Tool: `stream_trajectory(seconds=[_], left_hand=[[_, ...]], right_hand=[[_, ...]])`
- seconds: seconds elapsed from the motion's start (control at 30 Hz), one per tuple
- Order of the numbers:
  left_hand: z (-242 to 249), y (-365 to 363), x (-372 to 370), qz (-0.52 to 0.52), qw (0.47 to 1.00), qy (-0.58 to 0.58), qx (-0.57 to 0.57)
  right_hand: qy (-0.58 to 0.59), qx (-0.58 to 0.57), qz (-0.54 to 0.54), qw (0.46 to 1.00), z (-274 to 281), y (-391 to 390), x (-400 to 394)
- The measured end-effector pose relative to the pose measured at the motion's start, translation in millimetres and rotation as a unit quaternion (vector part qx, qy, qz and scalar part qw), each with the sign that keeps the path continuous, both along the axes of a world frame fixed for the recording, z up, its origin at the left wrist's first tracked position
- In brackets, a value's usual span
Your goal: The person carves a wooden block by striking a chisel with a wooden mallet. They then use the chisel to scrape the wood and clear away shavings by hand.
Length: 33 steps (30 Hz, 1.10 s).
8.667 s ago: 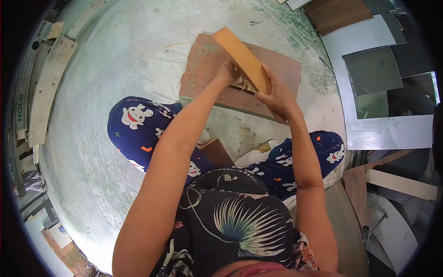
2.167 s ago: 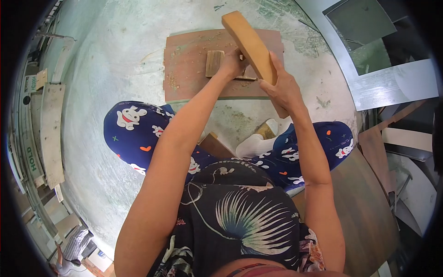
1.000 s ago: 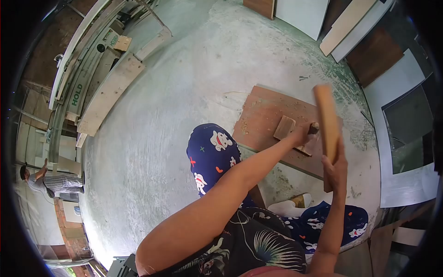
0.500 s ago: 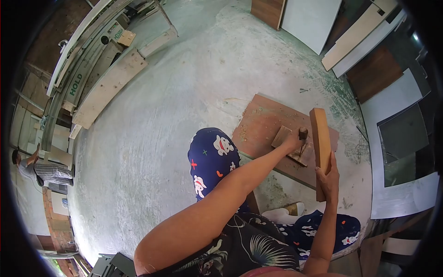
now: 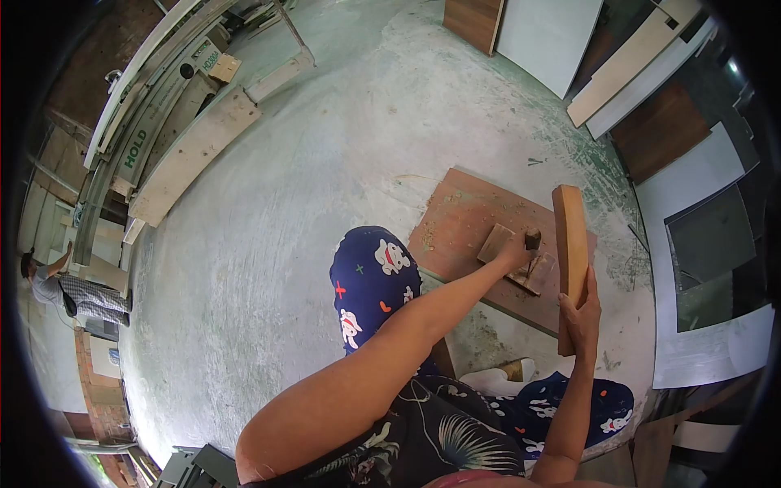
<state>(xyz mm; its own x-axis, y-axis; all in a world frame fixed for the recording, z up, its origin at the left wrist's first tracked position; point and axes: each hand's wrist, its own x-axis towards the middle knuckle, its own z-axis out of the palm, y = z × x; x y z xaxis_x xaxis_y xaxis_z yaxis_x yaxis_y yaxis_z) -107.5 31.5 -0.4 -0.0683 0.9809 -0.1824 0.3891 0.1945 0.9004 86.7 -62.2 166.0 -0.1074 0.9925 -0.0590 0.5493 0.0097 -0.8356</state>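
Observation:
My left hand is closed around a wooden hand plane, near its dark rounded handle. The plane rests on a reddish-brown board on the floor, with pale wood shavings scattered over it. In my right hand is a long, thick block of light wood, gripped near its lower end. The block stands up at a slant to the right of the plane, apart from it. My thumb lies across its near face, and the other fingers are partly hidden behind it.
Large white and brown panels lean along the right side. To the left runs a long rack of boards. Another person stands at the far left. My bent knee is left of the board.
The wood block has shifted slightly right in my right hand. My left hand and the plane have hardly moved. At the far left, the other person's arm and body have shifted a little.

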Motion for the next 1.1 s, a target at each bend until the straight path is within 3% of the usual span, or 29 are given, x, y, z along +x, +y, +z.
stream_trajectory(seconds=[0.33,0.63,0.87,1.1], left_hand=[[21,-13,14,-0.053,0.997,0.042,0.032],[51,-23,17,-0.087,0.995,0.001,0.039],[25,-20,21,-0.067,0.995,0.028,0.070],[45,-26,19,-0.112,0.992,0.017,0.059]], right_hand=[[0.022,0.008,-0.005,1.000,0,3,2],[0.016,0.017,-0.010,1.000,-3,4,6],[0.021,0.033,-0.015,0.999,-7,5,6],[0.025,0.039,-0.008,0.999,-5,4,4]])
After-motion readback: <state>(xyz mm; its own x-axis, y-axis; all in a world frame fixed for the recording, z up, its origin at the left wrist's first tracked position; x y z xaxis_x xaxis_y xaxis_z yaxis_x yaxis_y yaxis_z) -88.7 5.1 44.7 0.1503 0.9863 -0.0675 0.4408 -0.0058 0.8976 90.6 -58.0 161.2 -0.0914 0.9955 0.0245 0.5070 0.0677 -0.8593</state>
